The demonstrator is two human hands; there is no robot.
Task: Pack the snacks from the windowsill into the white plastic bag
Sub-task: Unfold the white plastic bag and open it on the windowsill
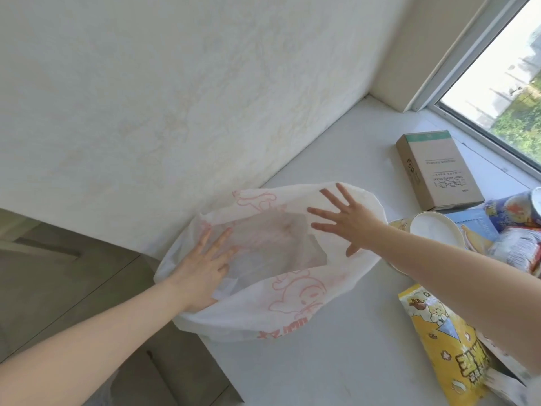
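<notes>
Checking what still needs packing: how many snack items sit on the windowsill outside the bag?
At least 5: brown box by the window, white-lidded tub, blue can, red-white packet and yellow popcorn bag near the right arm. Others may be hidden.

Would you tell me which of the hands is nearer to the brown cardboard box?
The right hand. It is spread over the white plastic bag at its far rim, just short of the brown cardboard box; the left hand is across the bag's opening.

White bag, bright snacks on a pale sill

The bag carries pink-red cartoon outlines; at 3 o'clock a brown box with a green band, at 5 o'clock a yellow pouch with popcorn drawings, a blue printed tub.
</notes>
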